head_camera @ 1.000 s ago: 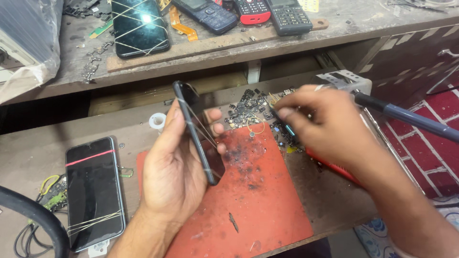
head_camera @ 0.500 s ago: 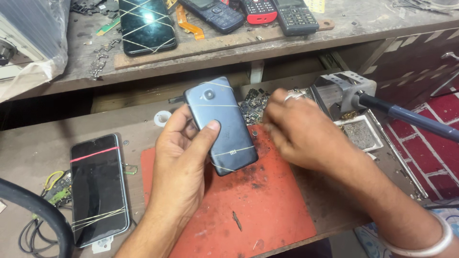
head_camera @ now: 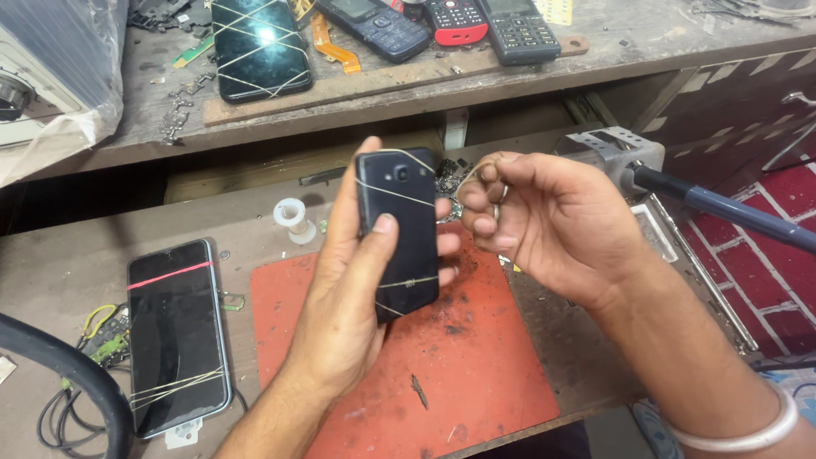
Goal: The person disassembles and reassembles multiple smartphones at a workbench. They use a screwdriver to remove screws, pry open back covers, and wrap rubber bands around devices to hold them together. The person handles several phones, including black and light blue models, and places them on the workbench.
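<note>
My left hand (head_camera: pixel 353 314) fingers grasp dark phone (head_camera: pixel 399 229), long axis upright; right hand (head_camera: pixel 544 225) just beside, pinching rubber band (head_camera: pixel 470 174).

Count: 3 smartphones, one held (head_camera: pixel 399 229), one left of red mat (head_camera: pixel 177 336), one on upper shelf (head_camera: pixel 259 47). 3 keypad phones (head_camera: pixel 378 30) (head_camera: pixel 456 19) (head_camera: pixel 517 30) on that shelf. 1 red mat (head_camera: pixel 459 374). 1 solder spool (head_camera: pixel 293 217).
</note>
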